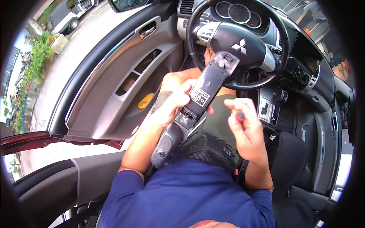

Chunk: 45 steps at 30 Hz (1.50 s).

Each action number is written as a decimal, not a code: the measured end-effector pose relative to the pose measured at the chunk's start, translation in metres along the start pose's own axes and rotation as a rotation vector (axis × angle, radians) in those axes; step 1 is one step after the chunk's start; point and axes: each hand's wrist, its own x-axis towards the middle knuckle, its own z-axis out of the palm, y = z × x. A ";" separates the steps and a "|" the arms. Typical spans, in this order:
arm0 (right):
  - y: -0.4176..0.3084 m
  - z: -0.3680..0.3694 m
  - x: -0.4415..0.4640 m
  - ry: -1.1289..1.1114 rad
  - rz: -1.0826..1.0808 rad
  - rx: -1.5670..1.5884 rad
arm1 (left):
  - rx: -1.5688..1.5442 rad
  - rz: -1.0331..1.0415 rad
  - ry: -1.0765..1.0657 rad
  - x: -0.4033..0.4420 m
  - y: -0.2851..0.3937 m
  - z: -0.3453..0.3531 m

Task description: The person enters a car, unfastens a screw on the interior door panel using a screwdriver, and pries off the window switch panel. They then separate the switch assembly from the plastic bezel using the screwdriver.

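My left hand is closed around the side of a long dark plastic panel, held at a slant above my lap. A white printed label, a connector socket and a rounded lower end show on the panel's upturned face. To its right, my right hand is raised, apart from the panel, with its fingers curled around a red tool handle with a dark end. The tool's working end cannot be made out. A thin pale strip shows beside the panel's right edge.
Ahead is the steering wheel, close to the panel's top end. The driver's door stands open at left, with a yellow item in its pocket. The gear lever and passenger seat are at right.
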 end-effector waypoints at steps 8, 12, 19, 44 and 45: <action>-0.012 -0.008 0.008 0.313 -0.256 -0.064 | -0.033 0.227 0.126 -0.010 -0.010 -0.020; -0.037 0.019 0.031 0.441 -0.386 0.000 | -0.186 0.277 0.062 -0.021 0.004 -0.040; -0.048 0.068 0.065 0.350 -0.649 -0.114 | 0.104 0.419 0.356 -0.043 0.042 -0.023; -0.017 0.096 0.072 0.337 -0.594 -0.034 | 0.098 0.371 0.371 -0.044 0.026 -0.044; -0.019 0.095 0.071 0.316 -0.563 -0.054 | 0.105 0.369 0.378 -0.043 0.026 -0.043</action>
